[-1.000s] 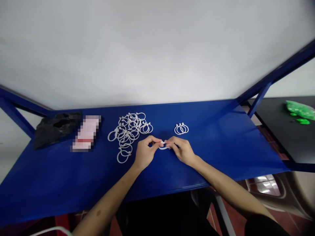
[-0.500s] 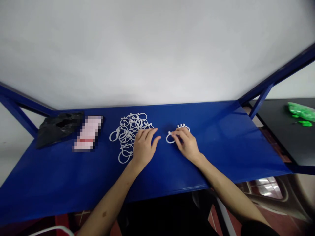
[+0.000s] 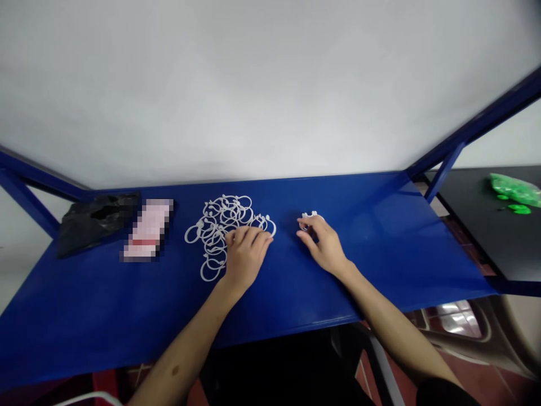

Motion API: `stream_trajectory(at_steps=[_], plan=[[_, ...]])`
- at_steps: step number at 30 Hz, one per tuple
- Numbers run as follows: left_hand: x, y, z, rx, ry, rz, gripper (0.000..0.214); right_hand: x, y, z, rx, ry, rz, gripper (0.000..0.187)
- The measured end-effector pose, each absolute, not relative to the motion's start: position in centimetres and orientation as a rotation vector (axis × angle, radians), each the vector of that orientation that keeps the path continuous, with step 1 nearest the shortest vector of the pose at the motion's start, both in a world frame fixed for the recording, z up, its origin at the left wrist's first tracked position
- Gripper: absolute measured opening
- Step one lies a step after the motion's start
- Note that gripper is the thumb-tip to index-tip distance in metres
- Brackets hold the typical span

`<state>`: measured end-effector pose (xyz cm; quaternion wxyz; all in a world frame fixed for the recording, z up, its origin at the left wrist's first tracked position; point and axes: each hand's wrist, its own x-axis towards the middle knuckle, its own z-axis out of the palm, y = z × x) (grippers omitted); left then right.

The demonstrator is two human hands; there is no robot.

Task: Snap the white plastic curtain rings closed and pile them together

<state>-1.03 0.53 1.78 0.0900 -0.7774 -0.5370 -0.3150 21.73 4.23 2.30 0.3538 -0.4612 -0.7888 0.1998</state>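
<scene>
A loose pile of white plastic rings [image 3: 217,225] lies on the blue table [image 3: 380,254]. My left hand [image 3: 245,255] rests palm down on the pile's right edge, fingers stretched flat over the rings and touching one ring [image 3: 269,226] at its fingertips. To the right sits a small stack of white rings [image 3: 311,216]. My right hand [image 3: 324,245] reaches onto that stack, fingers extended and fingertips touching it; the hand hides most of the stack.
A crumpled black bag [image 3: 95,220] and a pink packet [image 3: 147,228] lie at the back left. Blue frame bars [image 3: 443,169] rise at both ends. A dark table [image 3: 494,225] to the right carries green pieces [image 3: 515,192]. A wall stands just behind.
Both hands held one ring between them near the middle. The right hand then carried it back to the small stack, and the left hand moved onto the big pile.
</scene>
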Motion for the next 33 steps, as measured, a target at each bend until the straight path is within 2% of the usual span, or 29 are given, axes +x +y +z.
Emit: stream_trajectory(at_steps=[4,7,13,15,20,26,33], plan=[[0.4,-0.4,1.8,-2.459,-1.309,-0.92,0.006,20.3,3.0,2.0,-1.047,-2.063,0.838,0.029],[0.8,-0.6,1.5,-2.553,-1.24,-0.921,0.01,19.9,2.8,1.5,-1.053,-1.967,0.893,0.023],[0.4,-0.2,1.7,-2.459,-1.664,-1.262,0.022,20.2,3.1,1.3,-1.091,-1.8,0.925,0.02],[0.3,0.0,1.9,-2.505,-1.789,-1.349,0.02,20.3,3.1,1.4,-1.058,-1.796,0.956,0.02],[0.3,0.3,1.9,-2.678,-1.97,-1.555,0.009,20.1,2.8,1.3,-0.961,-1.919,0.931,0.016],[0.5,0.3,2.2,-2.825,-2.081,-1.662,0.015,20.7,2.7,1.5,-0.791,-2.049,0.832,0.017],[0.7,0.0,1.3,-2.827,-2.038,-1.583,0.017,21.2,2.6,1.2,-0.686,-2.214,0.74,0.019]])
